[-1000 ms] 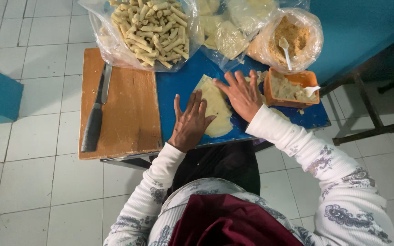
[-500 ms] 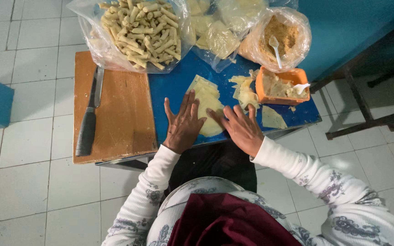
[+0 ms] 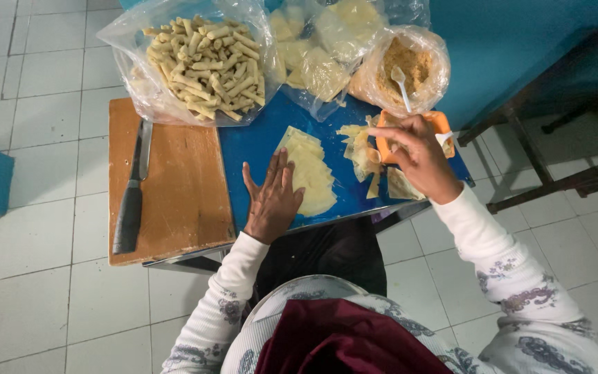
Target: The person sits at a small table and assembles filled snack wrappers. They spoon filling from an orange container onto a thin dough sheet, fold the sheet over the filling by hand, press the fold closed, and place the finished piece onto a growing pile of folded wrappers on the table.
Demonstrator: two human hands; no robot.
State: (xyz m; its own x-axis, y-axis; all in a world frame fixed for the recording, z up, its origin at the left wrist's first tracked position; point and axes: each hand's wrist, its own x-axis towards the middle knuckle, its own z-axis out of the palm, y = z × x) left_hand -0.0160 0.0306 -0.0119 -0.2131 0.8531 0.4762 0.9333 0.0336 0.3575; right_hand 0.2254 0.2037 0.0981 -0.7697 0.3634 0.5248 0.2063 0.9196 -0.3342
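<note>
The left hand (image 3: 271, 201) is lying flat and spread, palm down, on the blue board (image 3: 257, 142), its fingers open and closing on nothing. Its fingertips and thumb side are touching the left edge of the stack of pale pastry wrappers (image 3: 311, 176), which is sitting directly to the right of that hand, in the middle of the board.

The right hand (image 3: 420, 159) is hovering over the orange tub (image 3: 441, 123), its fingers curled and pinched inward at the tub's near rim. Whether it is actually gripping anything there cannot be told, since the fingers are hiding what is under them. Just left of this hand, loose torn pieces of wrapper (image 3: 358, 149) are lying on the board, and one folded piece (image 3: 403, 185) is sitting just below the hand.

Beyond the right hand, a clear bag of brown crumbly filling (image 3: 410, 69) is standing with a white plastic spoon (image 3: 401, 86) in it. Left of that, a bag of more wrappers (image 3: 320, 52) is resting. Beyond the left hand, a large open bag of rolled pastry sticks (image 3: 205, 59) is sitting. Well left of the left hand, a black-handled knife (image 3: 133, 194) is lying on a wooden cutting board (image 3: 178, 187).
</note>
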